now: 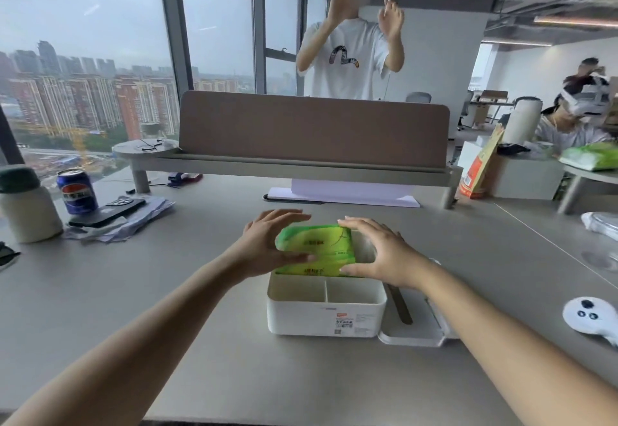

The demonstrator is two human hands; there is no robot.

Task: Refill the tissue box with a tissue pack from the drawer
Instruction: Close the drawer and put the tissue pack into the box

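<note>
A white tissue box [301,320] stands open on the grey desk, with two small compartments along its near side. A green tissue pack [321,248] sits tilted over the box's far, larger compartment, its left end higher. My left hand [267,245] grips the pack's left end. My right hand [381,251] holds its right end, thumb on the near edge and fingers over the far corner. The box's white lid [421,325] lies on the desk against the box's right side.
At the left stand a blue soda can [76,191], a phone on papers [107,213] and a white bottle [26,211]. A brown desk divider [314,128] runs across the back. A white controller [588,317] lies at the right. A person in a white shirt [347,61] stands behind the divider.
</note>
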